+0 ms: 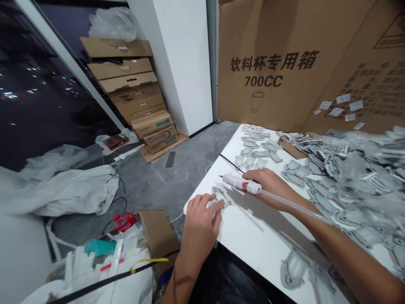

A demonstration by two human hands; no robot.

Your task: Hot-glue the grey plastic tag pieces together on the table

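While your left grip [200, 217] pinches a curved, grey-edged piece [223, 196], your right grip [268, 181] clamps a white plastic glue gun [234, 182] at its two o'clock.

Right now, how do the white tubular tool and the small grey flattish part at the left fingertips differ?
The white tubular tool has a long translucent rod behind it; the small grey part is short and flattish. The tool is raised in the right hand, while the part is down at the white tabletop. Both are at a hand: the left touches the part.
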